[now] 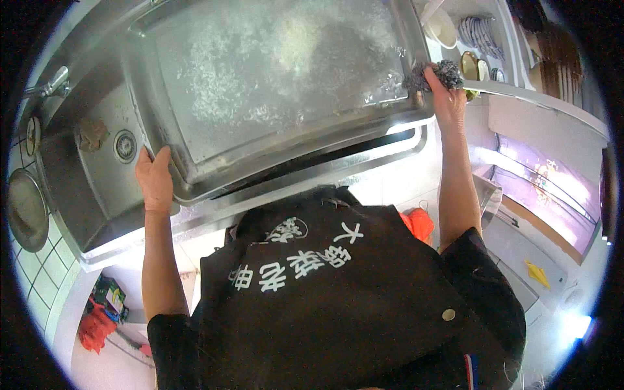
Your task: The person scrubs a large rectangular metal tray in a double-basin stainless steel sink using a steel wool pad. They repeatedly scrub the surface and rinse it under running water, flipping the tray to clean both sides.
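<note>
A large rectangular stainless steel tray (292, 167) lies tilted over the sink (105, 168), its inner face wet and patched with whitish foam or droplets. My left hand (156, 183) grips its near left corner, thumb over the rim. At the right end, my right hand (448, 105) presses a grey wire scouring pad (446, 73) against the tray's rim, with the fingers partly hidden behind the pad. Part of the sink is covered by the tray. On the exposed left side, a brownish crumpled lump (92, 135) rests beside the drain strainer (125, 146).
A faucet (58, 83) juts out at the upper left. A round metal lid or dish (28, 210) stands by the tiled wall. To the right, a shelf holds stacked plates (480, 36) and a white container (440, 28). Red bags (96, 325) lie low on the left.
</note>
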`<action>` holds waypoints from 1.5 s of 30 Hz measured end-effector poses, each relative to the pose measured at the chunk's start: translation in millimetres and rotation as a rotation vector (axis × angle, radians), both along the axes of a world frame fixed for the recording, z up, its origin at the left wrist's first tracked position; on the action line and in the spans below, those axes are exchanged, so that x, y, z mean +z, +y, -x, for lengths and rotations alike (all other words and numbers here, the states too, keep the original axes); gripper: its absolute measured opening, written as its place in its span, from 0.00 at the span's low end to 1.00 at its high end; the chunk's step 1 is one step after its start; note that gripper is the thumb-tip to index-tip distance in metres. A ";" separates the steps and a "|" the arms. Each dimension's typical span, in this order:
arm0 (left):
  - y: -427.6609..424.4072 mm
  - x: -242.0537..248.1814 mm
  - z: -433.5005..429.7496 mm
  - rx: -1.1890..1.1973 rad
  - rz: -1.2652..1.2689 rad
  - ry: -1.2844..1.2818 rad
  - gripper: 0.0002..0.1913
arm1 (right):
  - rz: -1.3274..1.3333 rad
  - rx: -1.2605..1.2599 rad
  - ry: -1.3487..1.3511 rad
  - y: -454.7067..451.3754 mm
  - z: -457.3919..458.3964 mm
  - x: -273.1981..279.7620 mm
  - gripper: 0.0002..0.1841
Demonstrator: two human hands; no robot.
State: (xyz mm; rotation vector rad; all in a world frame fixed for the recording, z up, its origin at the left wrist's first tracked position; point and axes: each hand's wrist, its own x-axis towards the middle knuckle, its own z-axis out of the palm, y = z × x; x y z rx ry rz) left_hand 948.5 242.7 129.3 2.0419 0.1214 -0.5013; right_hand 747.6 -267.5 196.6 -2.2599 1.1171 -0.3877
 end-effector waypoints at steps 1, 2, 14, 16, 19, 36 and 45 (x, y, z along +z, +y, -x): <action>-1.3 1.6 1.4 -0.021 -0.020 -0.021 0.13 | 0.061 0.013 0.058 -8.1 1.1 4.5 0.22; -6.3 5.0 3.4 0.016 0.073 -0.014 0.14 | 0.121 0.024 0.117 -21.2 2.5 2.4 0.23; -5.6 19.3 -12.7 -0.072 -0.104 0.033 0.13 | 0.036 0.052 0.163 -50.6 -26.1 -48.5 0.30; 0.4 3.9 -33.0 -0.129 -0.100 -0.029 0.15 | 0.030 0.096 0.090 -65.3 -18.3 -61.6 0.28; -28.3 16.3 -25.7 0.090 -0.054 -0.050 0.15 | -0.102 0.046 0.045 -66.5 -15.3 -67.4 0.25; 34.3 69.8 12.2 0.122 -0.208 -0.080 0.15 | -0.154 0.087 -0.005 -17.8 -34.6 -64.7 0.22; 105.1 90.6 0.3 0.116 -0.141 -0.101 0.15 | -0.389 0.131 -0.153 33.6 -32.8 -128.7 0.21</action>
